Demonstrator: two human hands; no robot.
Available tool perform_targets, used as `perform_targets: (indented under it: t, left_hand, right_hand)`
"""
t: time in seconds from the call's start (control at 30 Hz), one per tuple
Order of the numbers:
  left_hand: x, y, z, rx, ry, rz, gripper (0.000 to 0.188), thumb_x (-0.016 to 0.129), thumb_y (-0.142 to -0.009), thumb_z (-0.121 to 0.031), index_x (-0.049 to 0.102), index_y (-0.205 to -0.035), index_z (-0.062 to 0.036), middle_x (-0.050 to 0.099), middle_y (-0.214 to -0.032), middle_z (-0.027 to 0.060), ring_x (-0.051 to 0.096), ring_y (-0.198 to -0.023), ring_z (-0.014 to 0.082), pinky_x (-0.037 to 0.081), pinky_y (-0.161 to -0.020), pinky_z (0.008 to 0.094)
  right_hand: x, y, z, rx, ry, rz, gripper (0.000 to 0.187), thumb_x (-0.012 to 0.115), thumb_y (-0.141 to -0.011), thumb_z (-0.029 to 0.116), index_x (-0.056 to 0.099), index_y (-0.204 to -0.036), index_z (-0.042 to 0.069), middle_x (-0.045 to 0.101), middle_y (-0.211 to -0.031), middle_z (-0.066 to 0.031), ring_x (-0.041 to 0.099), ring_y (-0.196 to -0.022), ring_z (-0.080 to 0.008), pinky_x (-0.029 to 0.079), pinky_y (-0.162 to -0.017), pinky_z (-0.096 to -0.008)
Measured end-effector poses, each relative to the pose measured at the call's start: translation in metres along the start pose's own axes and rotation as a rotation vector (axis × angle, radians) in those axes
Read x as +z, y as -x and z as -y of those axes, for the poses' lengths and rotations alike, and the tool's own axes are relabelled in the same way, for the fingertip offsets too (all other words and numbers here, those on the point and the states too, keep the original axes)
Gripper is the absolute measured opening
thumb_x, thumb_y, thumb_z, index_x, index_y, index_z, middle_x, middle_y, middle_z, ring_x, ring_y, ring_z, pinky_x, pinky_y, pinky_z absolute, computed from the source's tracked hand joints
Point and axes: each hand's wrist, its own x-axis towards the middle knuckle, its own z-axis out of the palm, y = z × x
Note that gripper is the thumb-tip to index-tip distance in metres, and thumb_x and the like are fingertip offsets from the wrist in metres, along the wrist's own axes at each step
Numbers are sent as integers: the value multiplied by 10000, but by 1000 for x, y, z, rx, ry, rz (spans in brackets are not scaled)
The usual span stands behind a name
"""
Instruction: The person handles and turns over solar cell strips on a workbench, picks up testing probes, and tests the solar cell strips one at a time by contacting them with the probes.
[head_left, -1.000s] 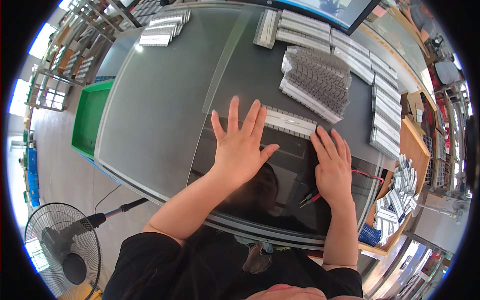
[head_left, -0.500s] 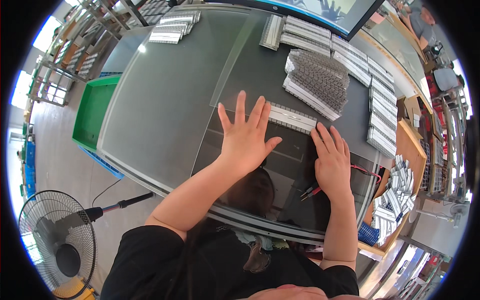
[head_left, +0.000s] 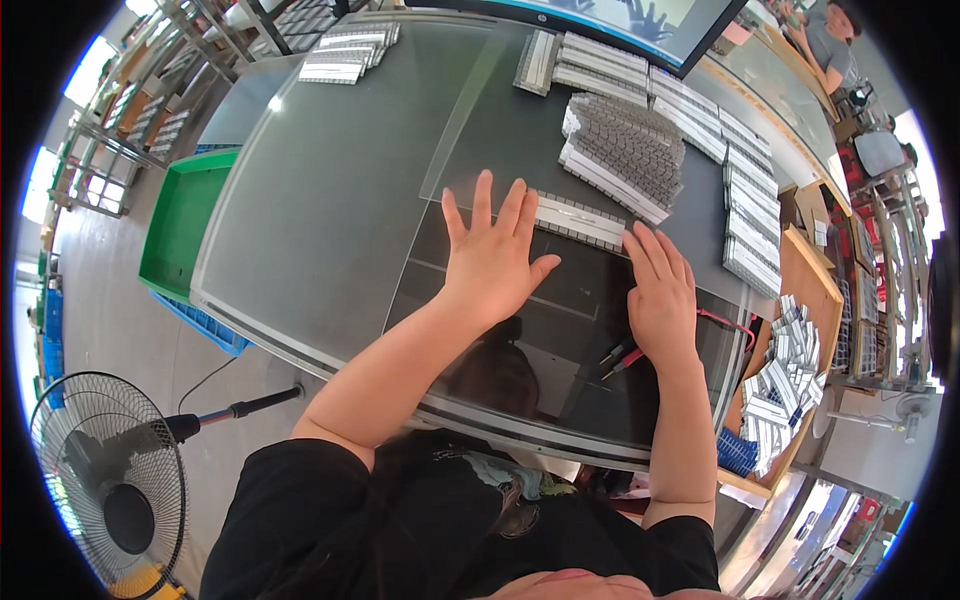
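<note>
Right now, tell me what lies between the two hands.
In the head view, a white strip with gray edges lies between the left hand and right hand, with dark glossy tabletop nearer the person.

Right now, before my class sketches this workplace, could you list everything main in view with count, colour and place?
Single slotted strip: one, white and grey, between the hands
Strip pile: one, grey and white, beyond it
Outer strips: many, white and grey, along the table's far and right sides
Far-left strips: several, white and grey
Table: one, dark, centre
Probes: two, red and black, beside the right hand
Monitor: one, black-framed, far edge
Green bin: one, left
Wooden box: one, tan, right, holding loose strips
Fan: one, black, lower left
Co-worker: one, grey top, upper right
Left hand: one, bare, strip's left end
Right hand: one, bare, strip's right end
</note>
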Motion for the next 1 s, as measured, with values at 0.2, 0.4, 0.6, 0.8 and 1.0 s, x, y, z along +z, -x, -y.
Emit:
perform_targets:
  t: [0.2,0.4,0.6,0.8,1.0]
  left_hand:
    - [2,0,1,12,12,-23,692,565,-829,-460,375,-1331,-23,304,-1390,76,197,-1307,359,138,-1010,648]
    - [-1,-2,1,-4,2,13,682,552,-841,-453,371,-1335,-20,308,-1387,75,193,-1309,361,140,-1003,651]
    - [-1,-1,0,-11,-13,49,690,547,-841,-461,361,-1344,-26,294,-1398,78,187,-1313,357,131,-1007,650]
    - [-7,-3,-1,-24,52,-65,734,600,-814,-427,314,-1377,-54,250,-1437,81,170,-1330,363,140,-1012,623]
    - [-15,-8,-3,-24,129,-168,721,634,-801,-361,314,-1376,-67,262,-1448,81,159,-1348,351,144,-1019,601]
  right_hand:
    - [0,-2,-2,1,-58,24,575,525,-701,-39,488,-1258,100,459,-1318,-29,411,-1214,-292,322,-1021,-453]
    - [-2,-5,0,8,-1,90,512,503,-736,-21,517,-1230,110,466,-1313,6,398,-1227,-277,313,-1029,-466]
    - [0,-4,2,18,15,82,493,509,-738,-9,528,-1215,111,477,-1300,2,404,-1223,-272,314,-1030,-460]
    - [0,-1,-2,61,-109,-101,481,510,-703,-33,568,-1164,94,529,-1233,-49,465,-1164,-270,354,-1004,-416]
    - [0,1,-7,74,-128,-226,374,514,-694,-25,623,-1040,67,595,-1110,-56,548,-1040,-264,428,-906,-386]
